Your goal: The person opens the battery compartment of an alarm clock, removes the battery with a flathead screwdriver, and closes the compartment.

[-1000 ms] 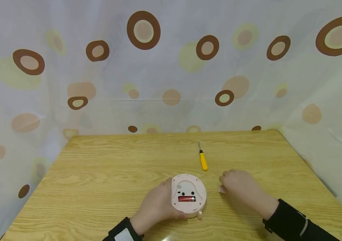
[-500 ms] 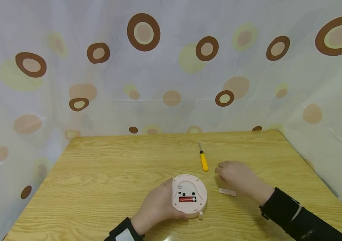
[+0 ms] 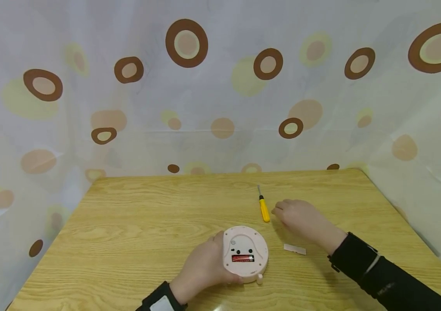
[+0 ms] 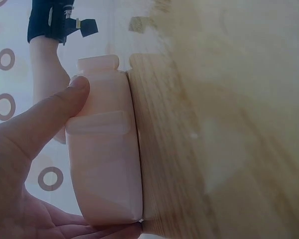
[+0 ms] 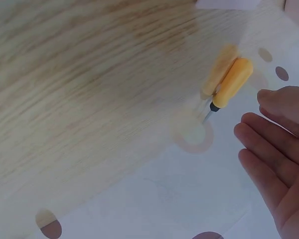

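Pale pink and round, the device (image 3: 245, 245) rests on the desk (image 3: 146, 216), a red battery (image 3: 242, 258) in its uncovered slot, its side gripped by the left hand (image 3: 203, 263). The right hand (image 3: 302, 219), fingers loose and holding nothing, hovers just beside the yellow-handled screwdriver (image 3: 264, 209); a small pink strip (image 3: 294, 249) lies nearby.

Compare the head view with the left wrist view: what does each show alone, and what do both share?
Only head: the yellow screwdriver, the red battery and the pink strip on the tabletop.

Only left wrist: the palm side of the left hand.

Both: the left hand gripping the pink device, the right hand (partly hidden in left wrist), tabletop and patterned cloth.
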`<state>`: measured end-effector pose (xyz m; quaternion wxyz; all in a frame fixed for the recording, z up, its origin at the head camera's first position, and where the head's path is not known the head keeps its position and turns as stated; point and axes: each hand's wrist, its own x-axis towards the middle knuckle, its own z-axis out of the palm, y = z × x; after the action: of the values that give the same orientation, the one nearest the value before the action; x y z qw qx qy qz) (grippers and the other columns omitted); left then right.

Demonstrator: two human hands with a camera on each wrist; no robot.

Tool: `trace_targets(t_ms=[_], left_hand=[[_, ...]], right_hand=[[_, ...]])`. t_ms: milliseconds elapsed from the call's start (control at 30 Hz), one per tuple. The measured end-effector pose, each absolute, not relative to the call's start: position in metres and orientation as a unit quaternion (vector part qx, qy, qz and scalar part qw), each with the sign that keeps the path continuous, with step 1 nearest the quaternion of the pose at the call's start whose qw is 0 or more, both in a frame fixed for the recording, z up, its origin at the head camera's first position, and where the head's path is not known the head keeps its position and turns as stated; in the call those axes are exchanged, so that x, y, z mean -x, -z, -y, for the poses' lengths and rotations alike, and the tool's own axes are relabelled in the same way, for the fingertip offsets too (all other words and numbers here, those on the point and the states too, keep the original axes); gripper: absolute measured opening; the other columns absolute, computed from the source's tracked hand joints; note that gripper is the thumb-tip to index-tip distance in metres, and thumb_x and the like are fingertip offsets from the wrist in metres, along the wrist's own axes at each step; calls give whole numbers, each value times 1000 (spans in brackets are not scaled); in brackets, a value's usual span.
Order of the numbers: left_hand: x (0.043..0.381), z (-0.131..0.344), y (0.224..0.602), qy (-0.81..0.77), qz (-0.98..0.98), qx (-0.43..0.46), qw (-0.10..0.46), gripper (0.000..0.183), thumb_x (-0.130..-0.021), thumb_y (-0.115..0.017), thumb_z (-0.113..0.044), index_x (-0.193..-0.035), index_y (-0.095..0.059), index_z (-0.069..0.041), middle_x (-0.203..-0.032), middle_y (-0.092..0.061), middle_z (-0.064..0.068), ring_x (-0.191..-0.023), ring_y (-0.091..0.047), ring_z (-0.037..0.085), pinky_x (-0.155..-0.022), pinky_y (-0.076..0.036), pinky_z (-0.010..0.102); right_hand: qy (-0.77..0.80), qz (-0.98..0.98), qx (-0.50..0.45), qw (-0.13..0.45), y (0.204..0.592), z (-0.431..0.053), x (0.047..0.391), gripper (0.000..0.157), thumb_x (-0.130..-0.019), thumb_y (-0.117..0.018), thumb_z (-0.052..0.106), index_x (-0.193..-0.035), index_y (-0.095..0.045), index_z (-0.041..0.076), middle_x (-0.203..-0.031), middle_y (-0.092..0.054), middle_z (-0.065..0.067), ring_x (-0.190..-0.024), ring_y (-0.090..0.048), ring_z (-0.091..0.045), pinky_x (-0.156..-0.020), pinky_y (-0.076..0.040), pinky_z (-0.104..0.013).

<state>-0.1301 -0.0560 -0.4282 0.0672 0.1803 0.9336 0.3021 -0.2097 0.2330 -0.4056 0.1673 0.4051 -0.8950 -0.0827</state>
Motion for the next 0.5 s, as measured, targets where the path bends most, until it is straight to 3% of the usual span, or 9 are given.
trace_targets(t_ms=[500], left_hand=[[130, 57, 426, -283, -940, -178, 70, 119, -59, -104, -50, -150, -49, 3, -133, -70, 18, -115, -71, 28, -95, -59, 41]], right_hand=[[107, 874, -440, 175, 418, -225, 228, 33, -86, -84, -3, -117, -76, 0, -116, -77, -12, -107, -74, -26, -93, -62, -38]])
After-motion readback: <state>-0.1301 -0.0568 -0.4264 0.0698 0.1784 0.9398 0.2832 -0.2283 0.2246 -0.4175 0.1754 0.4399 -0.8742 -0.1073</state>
